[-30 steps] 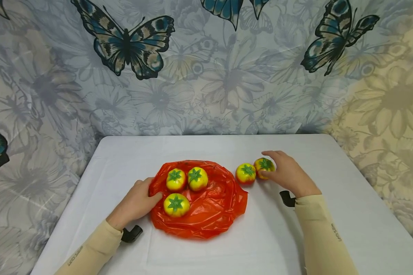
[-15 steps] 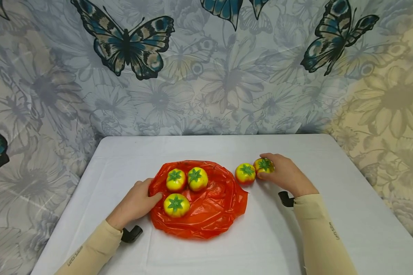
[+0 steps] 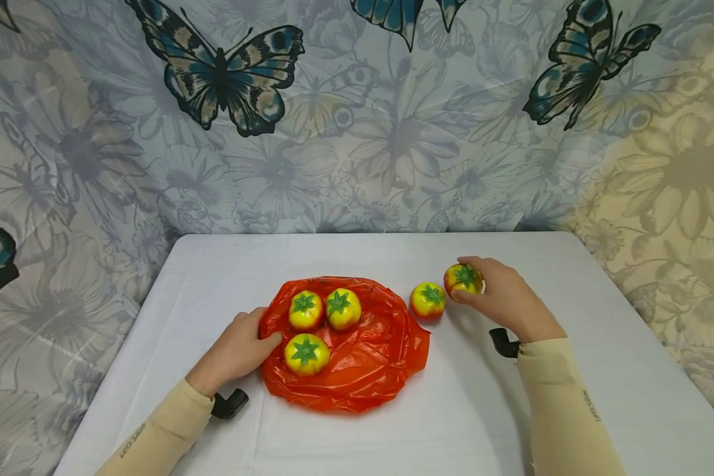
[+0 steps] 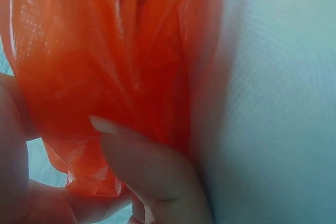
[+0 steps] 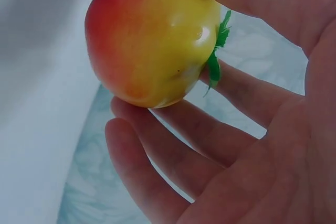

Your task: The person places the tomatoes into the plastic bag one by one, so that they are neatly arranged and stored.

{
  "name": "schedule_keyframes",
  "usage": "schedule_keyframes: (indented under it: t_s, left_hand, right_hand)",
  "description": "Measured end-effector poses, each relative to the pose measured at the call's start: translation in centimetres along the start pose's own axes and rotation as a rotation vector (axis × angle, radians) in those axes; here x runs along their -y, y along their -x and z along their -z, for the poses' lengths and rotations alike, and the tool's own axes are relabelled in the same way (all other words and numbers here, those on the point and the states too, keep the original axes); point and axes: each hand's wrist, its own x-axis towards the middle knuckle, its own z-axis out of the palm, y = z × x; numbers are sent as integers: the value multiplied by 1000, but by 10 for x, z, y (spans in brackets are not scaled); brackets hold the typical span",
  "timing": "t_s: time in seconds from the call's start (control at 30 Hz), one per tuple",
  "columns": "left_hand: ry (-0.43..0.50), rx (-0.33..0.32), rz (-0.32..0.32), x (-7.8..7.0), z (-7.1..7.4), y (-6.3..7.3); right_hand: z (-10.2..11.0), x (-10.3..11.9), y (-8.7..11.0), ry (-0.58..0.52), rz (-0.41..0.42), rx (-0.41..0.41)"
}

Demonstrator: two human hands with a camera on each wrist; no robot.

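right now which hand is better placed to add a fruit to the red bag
Probably the right hand: it holds a fruit, while the left hand grips the red bag at its edge.

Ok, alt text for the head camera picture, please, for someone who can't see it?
A person's right grip holds a yellow-and-red, tomato-like fruit near a similar one on a white table. The left grip holds the edge of a crumpled red plastic bag, where three more such fruits rest. Behind is a butterfly-and-flower backdrop.

The right grip [image 3: 514, 299] has lifted the rightmost tomato [image 3: 463, 278] — up and slightly rightward, away from the neighbouring tomato [image 3: 427, 302].
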Motion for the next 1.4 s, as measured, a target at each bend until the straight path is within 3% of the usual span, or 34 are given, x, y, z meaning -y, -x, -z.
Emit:
schedule_keyframes:
  t_s: [0.53,0.83,1.07,1.4]
  left_hand:
    - [12,5,3,0,0,-2]
    - [10,10,0,0,0,0]
    - [11,12,7,1,1,-1]
    - [10,18,15,0,3,-1]
  right_hand:
    - [8,39,17,8,93,-47]
    - [-10,74,22,-20,212,-61]
    - [-30,93,22,4,250,-34]
    - [-57,125,29,47,377,19]
